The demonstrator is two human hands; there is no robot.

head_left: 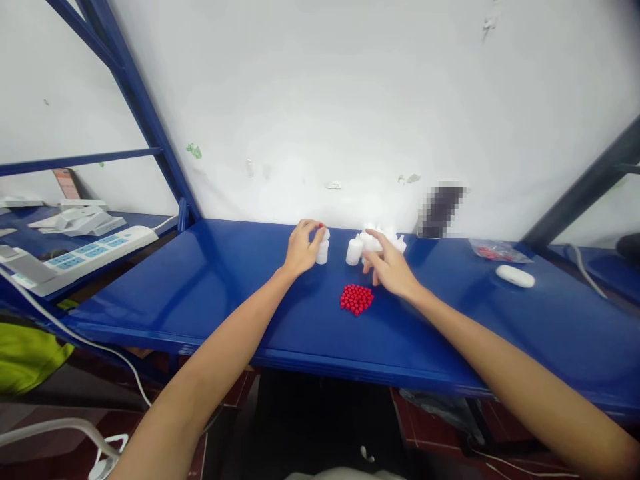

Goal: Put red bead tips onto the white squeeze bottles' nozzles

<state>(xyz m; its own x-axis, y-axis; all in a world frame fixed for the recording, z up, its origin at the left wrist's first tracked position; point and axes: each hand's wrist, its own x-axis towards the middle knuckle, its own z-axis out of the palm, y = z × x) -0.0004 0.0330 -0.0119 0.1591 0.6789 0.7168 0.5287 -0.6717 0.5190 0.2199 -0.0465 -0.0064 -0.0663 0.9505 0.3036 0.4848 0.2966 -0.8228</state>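
Observation:
My left hand (301, 248) is closed, thumb and fingertips pinching a small red cap (321, 225) at the top of a small white bottle (323, 253). That bottle stands upright on the blue table, partly hidden by the fingers. My right hand (390, 268) is open, its fingers apart and bent, in front of a cluster of white bottles (399, 244). One more white bottle (354, 251) stands upright just left of it. On the table in front lies a flat patch of several small red caps (357, 299).
A clear bag with red pieces (495, 251) and a white oval device (515, 276) lie at right. A blurred dark object (441, 210) leans on the wall. At left are a power strip (85, 257), white boxes (83, 220) and blue frame posts (135, 100).

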